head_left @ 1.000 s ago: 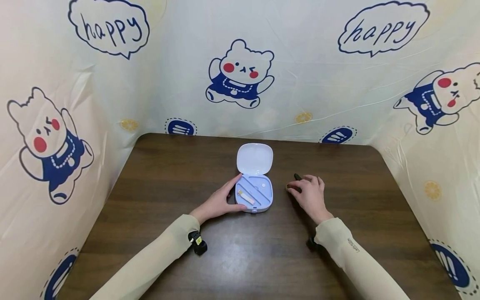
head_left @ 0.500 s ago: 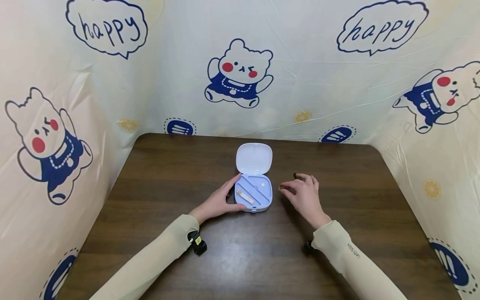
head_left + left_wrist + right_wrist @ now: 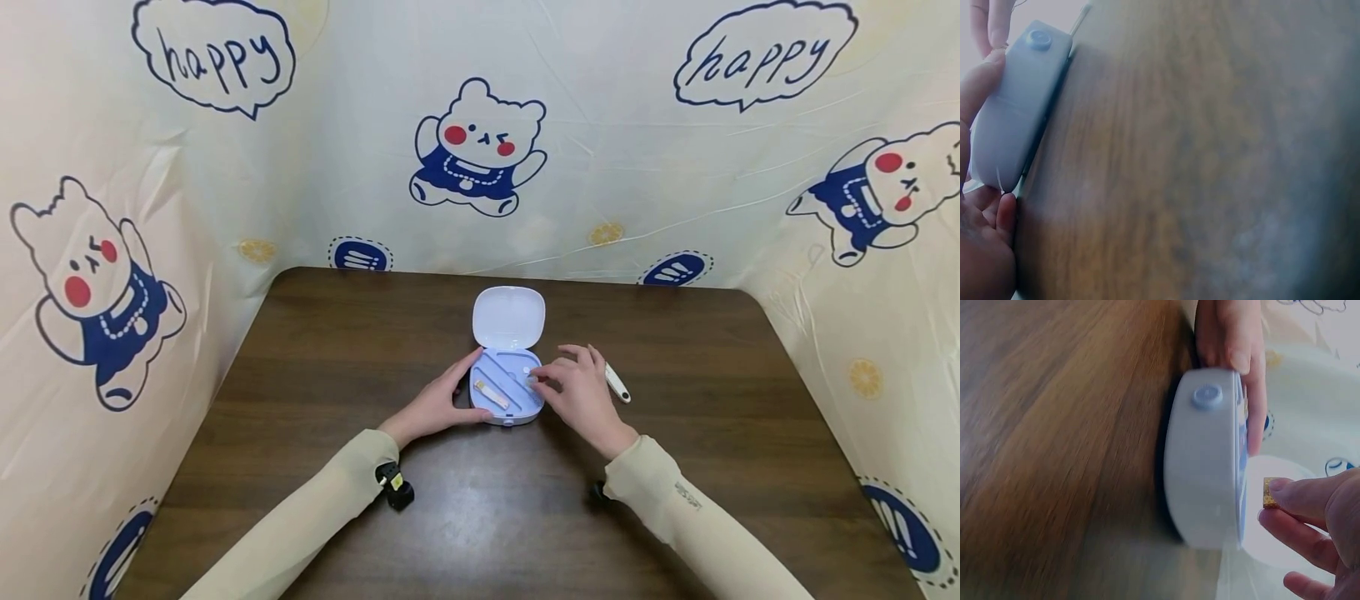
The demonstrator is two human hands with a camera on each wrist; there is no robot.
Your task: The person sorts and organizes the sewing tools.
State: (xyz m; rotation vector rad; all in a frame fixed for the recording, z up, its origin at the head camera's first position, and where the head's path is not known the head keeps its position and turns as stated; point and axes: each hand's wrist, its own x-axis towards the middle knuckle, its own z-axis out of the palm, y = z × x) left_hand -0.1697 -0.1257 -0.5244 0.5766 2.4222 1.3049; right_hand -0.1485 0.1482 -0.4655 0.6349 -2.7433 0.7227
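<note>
A small lavender sewing case [image 3: 525, 412] lies on the table with its hinged lid [image 3: 509, 317] raised behind it. My left hand [image 3: 433, 406] grips the case's left side, thumb at the front corner. My right hand [image 3: 587, 393] is over the right compartment, pinching a small gold, dimpled thimble [image 3: 1270, 492] between thumb and fingertip; in the right wrist view it is beside the case's open face. Slanted dividers cross the case. A white strip with a yellow end [image 3: 491, 394] lies in the left compartment, and a small white round piece [image 3: 527, 370] is at the upper right.
A slim white handle [image 3: 618, 383] with a hole at its end lies on the brown wooden table [image 3: 345, 350] right of my right hand, its other end hidden by the hand. A cloth printed with bears [image 3: 480, 150] surrounds the table's back and sides.
My right hand has moved left with the thimble, from beside the case to over its right compartment. The white handle has come into sight behind it. My left hand has stayed put.
</note>
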